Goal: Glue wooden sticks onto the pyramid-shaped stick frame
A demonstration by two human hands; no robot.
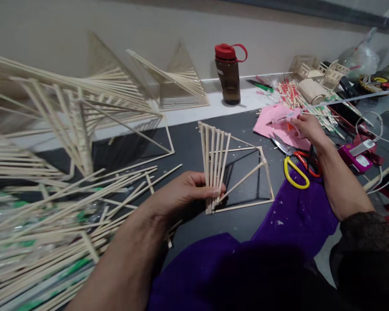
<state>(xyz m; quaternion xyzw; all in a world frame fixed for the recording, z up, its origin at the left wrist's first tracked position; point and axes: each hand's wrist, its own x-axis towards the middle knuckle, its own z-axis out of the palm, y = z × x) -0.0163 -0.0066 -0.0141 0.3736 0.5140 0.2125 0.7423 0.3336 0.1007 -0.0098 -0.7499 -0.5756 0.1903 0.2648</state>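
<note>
A small frame of glued wooden sticks (215, 160) stands on the dark tabletop, with a fan of several upright sticks at its left side. My left hand (194, 188) pinches the lower part of that fan between thumb and fingers. Over the pink sheet (267, 121) at the right, my right hand (307, 127) has its fingers closed around something small, partly orange, with a thin dark tip; it is too hidden to name. Just below the pink sheet lie yellow-handled scissors (295, 172) and red-handled scissors (311, 162).
Loose sticks (116, 185) and wrappers cover the left side. Larger stick structures (116, 103) stand behind them. A dark bottle with a red lid (228, 75) stands by the wall. At the right are a purple device (355, 157) with a white cable and a heap of wrapped sticks (291, 93).
</note>
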